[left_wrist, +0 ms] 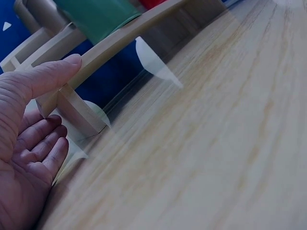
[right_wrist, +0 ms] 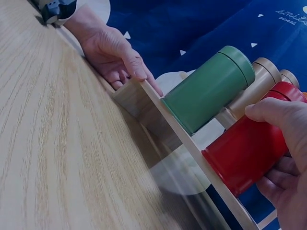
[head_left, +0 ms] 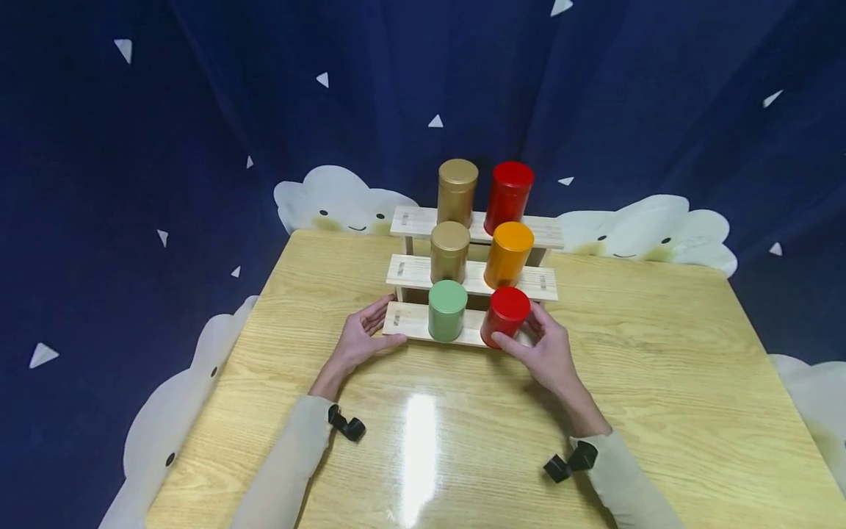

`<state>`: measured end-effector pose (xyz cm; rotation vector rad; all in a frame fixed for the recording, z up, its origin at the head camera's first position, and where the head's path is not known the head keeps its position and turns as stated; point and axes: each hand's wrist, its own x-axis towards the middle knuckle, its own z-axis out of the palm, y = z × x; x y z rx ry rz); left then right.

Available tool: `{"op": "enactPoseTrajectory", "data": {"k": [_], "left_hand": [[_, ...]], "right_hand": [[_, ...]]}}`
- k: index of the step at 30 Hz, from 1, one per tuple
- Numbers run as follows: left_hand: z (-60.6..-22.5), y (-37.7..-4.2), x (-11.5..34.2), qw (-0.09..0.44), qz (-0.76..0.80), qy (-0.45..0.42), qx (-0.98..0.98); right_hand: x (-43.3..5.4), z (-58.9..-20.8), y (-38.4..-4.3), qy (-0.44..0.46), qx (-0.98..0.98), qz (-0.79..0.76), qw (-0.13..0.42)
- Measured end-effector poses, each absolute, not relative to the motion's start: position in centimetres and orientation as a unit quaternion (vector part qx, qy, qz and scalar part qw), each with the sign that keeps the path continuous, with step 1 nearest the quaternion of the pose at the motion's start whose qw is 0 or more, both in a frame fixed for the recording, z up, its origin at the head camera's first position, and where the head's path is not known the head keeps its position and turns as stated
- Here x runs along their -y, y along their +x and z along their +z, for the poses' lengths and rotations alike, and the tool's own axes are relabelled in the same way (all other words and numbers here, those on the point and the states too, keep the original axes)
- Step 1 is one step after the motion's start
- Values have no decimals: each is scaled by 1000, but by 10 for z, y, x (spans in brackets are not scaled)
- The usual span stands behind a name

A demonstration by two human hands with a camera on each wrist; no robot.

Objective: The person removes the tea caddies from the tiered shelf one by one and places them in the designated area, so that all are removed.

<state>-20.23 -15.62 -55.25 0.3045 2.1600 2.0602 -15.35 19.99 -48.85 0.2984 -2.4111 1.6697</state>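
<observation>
My right hand [head_left: 548, 353] grips a red canister [head_left: 506, 317] at the right of the lowest step of a wooden tiered rack [head_left: 413, 319], thumb in front and fingers behind. In the right wrist view the canister's base meets the step. My left hand [left_wrist: 29, 139] holds the left end of that same step, its thumb on the front edge and its fingers around the end. Between the hands stands a green canister [right_wrist: 208, 91]. Gold [head_left: 449, 253] and orange canisters [head_left: 509, 257] are on the middle step. Another gold one [head_left: 456, 195] and a taller red one [head_left: 509, 198] occupy the top.
The rack stands toward the back of a wood-grain table [head_left: 648, 367]. Behind it hangs a dark blue curtain [head_left: 410, 66] with white triangles. Smiling cloud shapes [head_left: 648, 228] line the table's back edge. Dark wrist straps [head_left: 571, 461] sit over light sleeves.
</observation>
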Motion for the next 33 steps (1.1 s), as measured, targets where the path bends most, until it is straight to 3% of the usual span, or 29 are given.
{"op": "enactPoseTrajectory", "data": {"k": [33], "left_hand": [[-552,-202,156,71,689,106,-714]], "right_hand": [[-239,-483,-137,51,801,579,142]]}}
